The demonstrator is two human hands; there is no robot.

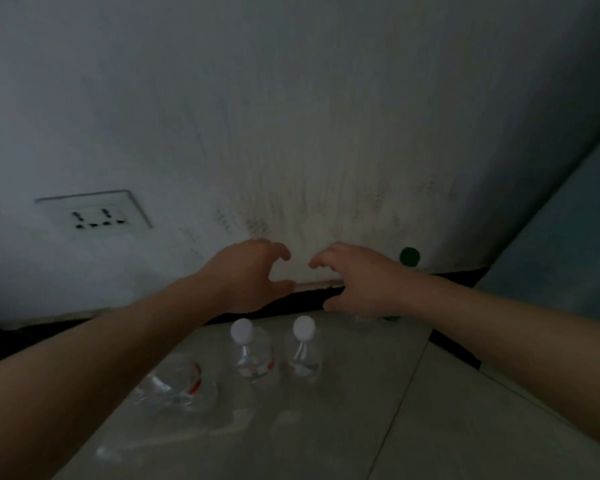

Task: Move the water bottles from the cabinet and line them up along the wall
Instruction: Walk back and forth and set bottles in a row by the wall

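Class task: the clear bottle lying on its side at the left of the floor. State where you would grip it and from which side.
Grip the lying bottle around mid-body, near the red label band, from above. Its long side faces up. The left hand is open and nearer. This is a judgement.

I face a dim, scuffed white plaster wall (291,116); left on it, a white socket plate (96,213); below it, glossy pale floor tiles (430,410).

One head-worn wide-angle view looks forward and steeply down from close range at the wall (291,116) where it meets the tiled floor (430,410). Both forearms reach in from the bottom corners.
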